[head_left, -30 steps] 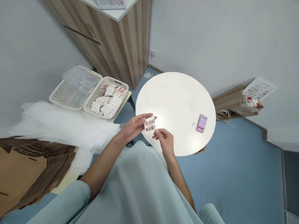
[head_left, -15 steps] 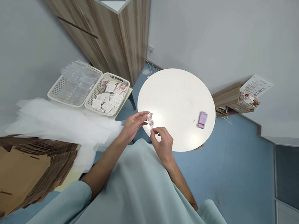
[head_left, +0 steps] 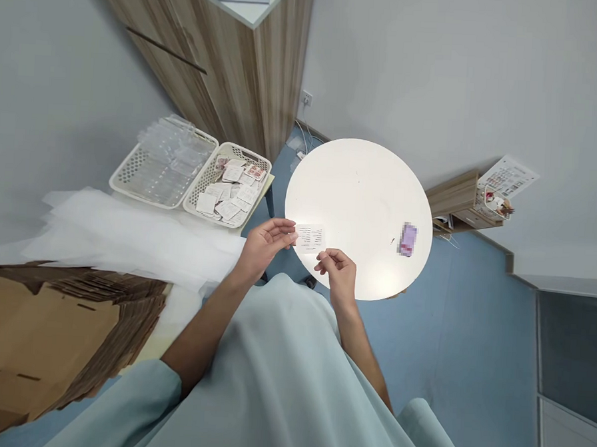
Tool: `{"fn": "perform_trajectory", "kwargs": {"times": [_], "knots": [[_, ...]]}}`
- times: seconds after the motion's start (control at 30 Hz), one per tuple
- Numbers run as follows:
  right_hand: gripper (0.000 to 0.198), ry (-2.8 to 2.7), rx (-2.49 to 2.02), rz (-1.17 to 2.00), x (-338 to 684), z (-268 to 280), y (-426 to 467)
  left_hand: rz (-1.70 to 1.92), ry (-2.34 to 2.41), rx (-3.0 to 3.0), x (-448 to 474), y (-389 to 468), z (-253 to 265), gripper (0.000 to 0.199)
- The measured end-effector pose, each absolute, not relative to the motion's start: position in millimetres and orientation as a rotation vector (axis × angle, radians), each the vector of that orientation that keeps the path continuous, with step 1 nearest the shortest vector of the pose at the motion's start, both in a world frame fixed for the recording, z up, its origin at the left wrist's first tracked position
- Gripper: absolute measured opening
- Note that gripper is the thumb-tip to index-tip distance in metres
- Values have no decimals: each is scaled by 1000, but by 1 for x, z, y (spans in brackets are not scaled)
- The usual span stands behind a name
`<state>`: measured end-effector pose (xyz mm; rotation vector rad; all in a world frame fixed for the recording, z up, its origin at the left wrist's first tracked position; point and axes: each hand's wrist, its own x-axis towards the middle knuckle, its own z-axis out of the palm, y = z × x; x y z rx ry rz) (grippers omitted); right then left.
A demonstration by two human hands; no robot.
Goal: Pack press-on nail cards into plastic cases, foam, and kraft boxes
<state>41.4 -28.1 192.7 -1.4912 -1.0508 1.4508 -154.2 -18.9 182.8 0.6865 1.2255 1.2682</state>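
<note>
While the left hand (head_left: 263,250) clamps one edge of a small printed card (head_left: 310,239) between thumb and fingers, the right hand (head_left: 338,272) has its thumb and forefinger drawn close together at the card's lower right corner — whether they grip it or merely brush it, I cannot tell. The card lies just right of the left fingertips, lettered face up, over the near rim of the round white table (head_left: 360,193). Beyond the left fingers and off to their left is a perforated basket (head_left: 209,218) of similar cards; well to the right of the right fingertips lies a pixelated purple item (head_left: 408,239). The likeliest mishap is a dropped card: should the left pinch loosen while the right fingers tug, it could slide off the table's edge to the blue floor (head_left: 447,338). Fingertips pressing from beneath might also bend the card or work loose whatever sits on its hidden side. Half a second ago the card stood tilted, nearly edge-on, showing small brownish-pink pieces; now it is flattened out between the hands — those pieces are out of sight and only the lines of print show.
</note>
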Motion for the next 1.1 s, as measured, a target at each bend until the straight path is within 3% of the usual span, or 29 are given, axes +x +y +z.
{"fn": "perform_trajectory", "kwargs": {"times": [0.23,0.43,0.53,0.8,1.0,1.1], "knots": [[28,-913,-1305,1867,22,188,-39,1161,945,615,-184,-38,185,60],[36,-879,-1287,2014,-16,179,-58,1112,797,532,-207,-59,178,69],[37,-995,-1392,1905,-30,177,-71,1133,849,503,-219,-68,175,69],[18,-1486,-1501,1125,-57,193,-97,1144,1081,620,-227,-70,168,68],[18,-1547,-1520,1012,-63,190,-89,1159,1156,641,-232,-66,165,65],[25,-1351,-1557,1118,-61,184,-78,1220,1236,618,-239,-63,159,61]]}}
